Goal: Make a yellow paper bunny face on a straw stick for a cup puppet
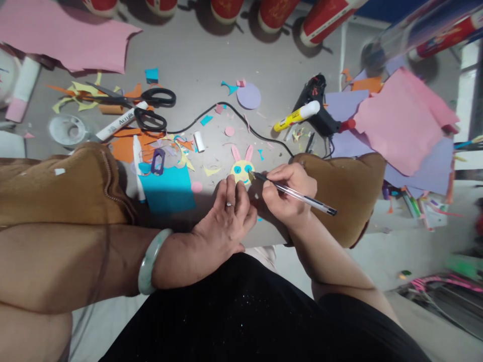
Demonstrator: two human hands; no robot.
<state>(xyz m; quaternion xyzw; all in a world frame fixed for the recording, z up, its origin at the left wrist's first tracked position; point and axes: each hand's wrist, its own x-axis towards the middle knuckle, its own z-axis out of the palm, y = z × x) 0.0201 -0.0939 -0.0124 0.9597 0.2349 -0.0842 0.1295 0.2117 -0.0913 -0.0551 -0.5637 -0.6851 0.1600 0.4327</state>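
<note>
Bracelet (145,271), one, pale green, is circling the left wrist nearest the body. Left hand (224,218) is crossing the bench's near edge, fingers stretching out, lying close together and gripping nothing. Right hand (289,193) is clamping its fingers on one pen (302,195). One yellow paper rabbit face (242,174), with two pink ears and two blue eyes, is lying just beyond the left fingertips, which are touching its lower edge; the pen tip is reaching its right-hand eye, contact or not can't tell. Two brown cushions (339,196) are flanking the hands, limiting sideways room. One blue sheet (169,188) is lying left of the face. Two small pink discs (196,187) are sitting nearby. Beyond, one black cable (196,120) is curving across, one black glue gun (326,120) is resting right with one yellow tube (297,116) beside it, one pair of scissors (132,102) is lying left. One lilac disc (249,96) is lying between these. Bare grey bench (192,60) is stretching from there toward five red containers (226,10) lining the far side; a sixth is standing upper right.
</note>
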